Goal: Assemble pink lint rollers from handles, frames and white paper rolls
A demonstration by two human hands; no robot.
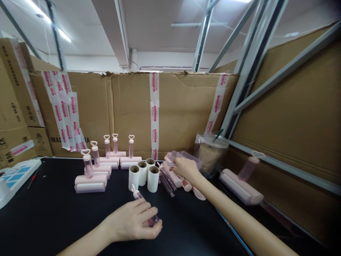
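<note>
Your left hand (135, 219) grips a pink handle (137, 195) over the bench (53, 220). Your right hand (185, 169) reaches into piled pink parts (174, 177), its grip unclear.

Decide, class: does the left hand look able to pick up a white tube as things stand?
Probably not cleanly: the left hand already holds a handle. Otherwise the way looks free, since the white tubes stand upright just beyond that hand.
</note>
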